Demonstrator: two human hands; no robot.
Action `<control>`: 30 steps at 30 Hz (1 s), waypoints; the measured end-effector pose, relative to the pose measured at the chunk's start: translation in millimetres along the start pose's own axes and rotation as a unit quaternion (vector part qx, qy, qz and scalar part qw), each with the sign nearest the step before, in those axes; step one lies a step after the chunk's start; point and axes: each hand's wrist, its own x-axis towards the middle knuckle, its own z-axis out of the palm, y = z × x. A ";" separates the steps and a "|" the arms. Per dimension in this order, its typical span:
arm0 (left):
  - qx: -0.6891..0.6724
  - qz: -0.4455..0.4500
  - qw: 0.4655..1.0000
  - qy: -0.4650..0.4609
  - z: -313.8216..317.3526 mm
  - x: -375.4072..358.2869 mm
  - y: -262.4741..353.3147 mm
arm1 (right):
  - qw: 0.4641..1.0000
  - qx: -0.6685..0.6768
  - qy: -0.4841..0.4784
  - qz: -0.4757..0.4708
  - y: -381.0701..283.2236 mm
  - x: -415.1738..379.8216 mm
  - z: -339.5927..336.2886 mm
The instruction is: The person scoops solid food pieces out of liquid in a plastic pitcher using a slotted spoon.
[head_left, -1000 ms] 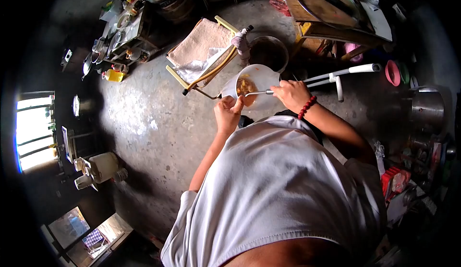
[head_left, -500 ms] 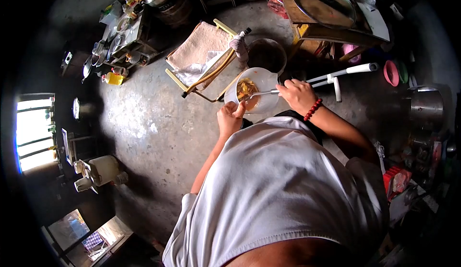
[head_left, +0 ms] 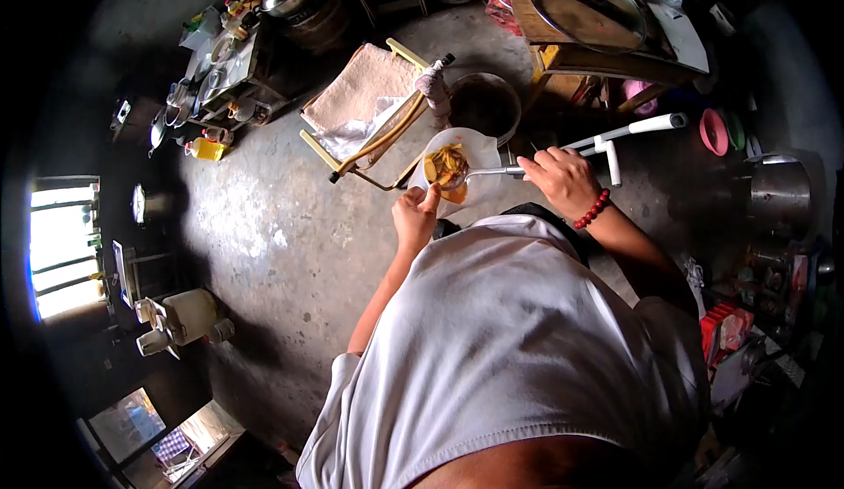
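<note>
While the left hand (head_left: 415, 216) grips the bowl (head_left: 462, 168) at its seven o'clock edge, the right hand (head_left: 563, 181) is closed around a spoon (head_left: 488, 172) reaching in from three o'clock.

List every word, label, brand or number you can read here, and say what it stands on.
No text can be read in this view.
The yellow bottle and the jars on the cluttered stand may carry labels, but these are too small and blurred to read.
The red packets at the right edge show no legible print.
The white bowl, the spoon and the bead bracelet bear no marking.
</note>
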 end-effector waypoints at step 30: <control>0.013 -0.103 0.994 0.021 -3.4 22.7 -25.8 | 0.999 0.022 0.007 0.030 5.4 -0.8 -11.1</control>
